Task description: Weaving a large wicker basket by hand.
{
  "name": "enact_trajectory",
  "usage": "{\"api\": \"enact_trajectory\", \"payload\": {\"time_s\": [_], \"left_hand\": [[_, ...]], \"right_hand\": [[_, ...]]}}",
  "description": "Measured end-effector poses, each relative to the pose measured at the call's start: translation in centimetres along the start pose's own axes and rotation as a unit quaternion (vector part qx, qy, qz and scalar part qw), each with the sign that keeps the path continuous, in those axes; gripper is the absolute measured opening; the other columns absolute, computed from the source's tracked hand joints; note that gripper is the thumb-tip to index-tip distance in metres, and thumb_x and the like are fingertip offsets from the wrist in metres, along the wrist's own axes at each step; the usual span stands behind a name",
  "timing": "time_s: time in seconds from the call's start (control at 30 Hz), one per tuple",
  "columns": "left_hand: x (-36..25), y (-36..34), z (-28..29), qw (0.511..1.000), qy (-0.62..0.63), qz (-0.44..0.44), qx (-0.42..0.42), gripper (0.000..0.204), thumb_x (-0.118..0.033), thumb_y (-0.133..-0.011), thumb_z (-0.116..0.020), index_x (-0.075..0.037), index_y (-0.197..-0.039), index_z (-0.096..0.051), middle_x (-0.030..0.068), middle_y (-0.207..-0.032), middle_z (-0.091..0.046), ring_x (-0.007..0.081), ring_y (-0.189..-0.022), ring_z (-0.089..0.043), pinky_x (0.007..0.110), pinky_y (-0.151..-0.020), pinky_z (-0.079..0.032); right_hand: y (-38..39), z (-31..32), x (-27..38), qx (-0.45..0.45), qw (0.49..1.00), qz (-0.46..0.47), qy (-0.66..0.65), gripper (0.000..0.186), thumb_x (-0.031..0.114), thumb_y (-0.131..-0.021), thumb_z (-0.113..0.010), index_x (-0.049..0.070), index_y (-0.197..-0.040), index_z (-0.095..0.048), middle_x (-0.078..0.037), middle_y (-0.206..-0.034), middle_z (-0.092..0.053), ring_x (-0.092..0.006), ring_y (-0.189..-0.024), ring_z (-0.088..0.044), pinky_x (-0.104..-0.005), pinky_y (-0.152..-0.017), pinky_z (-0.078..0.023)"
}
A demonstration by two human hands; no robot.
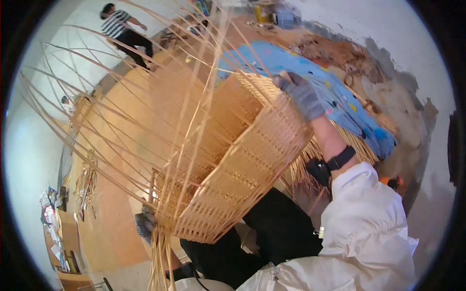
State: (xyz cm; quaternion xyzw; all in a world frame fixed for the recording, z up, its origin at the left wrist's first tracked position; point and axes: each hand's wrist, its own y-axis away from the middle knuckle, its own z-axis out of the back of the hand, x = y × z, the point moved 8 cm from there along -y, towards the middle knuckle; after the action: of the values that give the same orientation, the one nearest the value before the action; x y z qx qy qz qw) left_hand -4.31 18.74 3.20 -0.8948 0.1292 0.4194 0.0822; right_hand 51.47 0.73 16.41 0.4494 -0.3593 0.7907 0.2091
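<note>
A long woven wicker basket (245, 165), tilted over my lap, has many long loose stakes (104, 116) fanning up and left, with more strands hanging below its left end. My right hand (298, 97), in a grey glove, is closed on the basket's upper right end. My left hand (145, 223), also gloved, is at the basket's lower left end, its fingers wrapped on it and partly hidden by the strands. A black band with a small device (323, 169) is on my right wrist.
A blue patterned sheet (349, 106) lies over reed bundles (352, 145) at right. Cane scraps (87, 184) lie on the orange floor (104, 242) at left, near a cluttered stand (68, 228). A person in stripes (124, 34) and another person (67, 104) are farther back.
</note>
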Motion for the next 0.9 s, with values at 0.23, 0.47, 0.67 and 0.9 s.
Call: {"api": "enact_trajectory", "payload": {"time_s": [0.23, 0.47, 0.67, 0.9], "left_hand": [[0.7, 3.1, 0.1, 0.995, 0.065, -0.008, 0.080, 0.047, -0.028, -0.085, -0.042, 0.009, -0.112, -0.037, -0.0011, -0.058, -0.044, 0.0058, -0.047, -0.036, 0.018, -0.044, -0.031], [-5.5, 5.2, 0.3, 0.971, 0.087, 0.062, 0.213, 0.031, -0.032, -0.086, -0.039, 0.000, -0.084, -0.039, -0.0014, -0.047, -0.038, 0.0079, -0.043, -0.032, 0.022, -0.050, -0.034], [0.1, 5.8, 1.3, 0.819, -0.561, -0.121, -0.015, 0.059, -0.053, -0.080, -0.036, -0.002, -0.107, -0.049, 0.0111, -0.103, -0.054, 0.0202, -0.093, -0.050, 0.030, -0.083, -0.039], [5.9, 12.6, 3.1, 0.905, -0.407, 0.108, -0.063, 0.051, -0.025, -0.082, -0.052, -0.007, -0.124, -0.031, 0.0086, -0.110, -0.047, 0.0186, -0.093, -0.050, 0.029, -0.075, -0.046]], "right_hand": [[2.8, 0.2, 2.3, 0.071, 0.995, 0.059, -0.049, 0.052, 0.048, -0.078, -0.047, 0.002, -0.102, -0.053, -0.015, -0.096, -0.057, -0.0222, -0.089, -0.051, -0.0315, -0.084, -0.035], [9.1, -3.0, 3.0, 0.157, 0.981, -0.016, 0.117, 0.040, 0.040, -0.081, -0.046, 0.001, -0.084, -0.057, -0.015, -0.078, -0.057, -0.0227, -0.074, -0.053, -0.0325, -0.070, -0.041], [13.7, -6.6, -13.4, 0.155, 0.967, -0.140, 0.145, 0.034, 0.031, -0.084, -0.042, 0.001, -0.094, -0.056, -0.016, -0.082, -0.058, -0.0272, -0.078, -0.054, -0.0315, -0.070, -0.042], [13.9, -11.2, -13.8, 0.292, 0.831, -0.115, 0.459, 0.036, 0.024, -0.087, -0.032, -0.001, -0.091, -0.057, -0.018, -0.084, -0.058, -0.0281, -0.080, -0.056, -0.0372, -0.068, -0.045]]}}
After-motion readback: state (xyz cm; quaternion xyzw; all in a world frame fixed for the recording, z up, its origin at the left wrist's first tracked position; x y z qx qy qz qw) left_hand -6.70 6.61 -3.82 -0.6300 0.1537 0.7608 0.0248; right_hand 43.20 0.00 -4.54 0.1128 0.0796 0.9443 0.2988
